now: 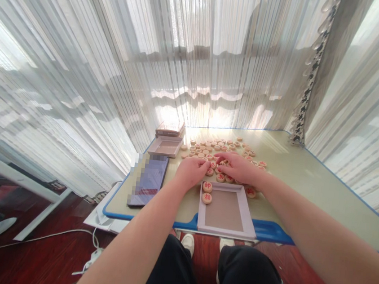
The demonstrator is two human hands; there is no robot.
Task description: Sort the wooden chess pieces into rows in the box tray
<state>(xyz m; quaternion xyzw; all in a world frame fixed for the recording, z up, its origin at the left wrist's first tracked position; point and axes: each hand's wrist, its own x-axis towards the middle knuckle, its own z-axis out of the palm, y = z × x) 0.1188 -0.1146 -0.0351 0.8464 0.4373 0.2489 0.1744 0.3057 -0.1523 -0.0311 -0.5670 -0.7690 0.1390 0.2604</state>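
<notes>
Round wooden Chinese chess pieces [220,177] with red characters lie spread over the table, some of them showing a plain face. My left hand [191,171] is at the near left side of the spread, its fingers curled together with the tips against or beside a piece [210,171]. Whether a piece is between those fingertips is hidden. Just to the right, my right hand [237,167] reaches over the pieces, thumb and index finger apart, covering some of them. Below both hands stands a shallow open box [248,220]; two pieces [206,198] sit at its upper left corner.
A tablet [149,180] lies on the left of the pale table [312,195], which has a blue edge. Behind it are another shallow box [165,146] and a stack of books or boxes [169,128]. Sheer curtains [206,49] hang beyond the far edge.
</notes>
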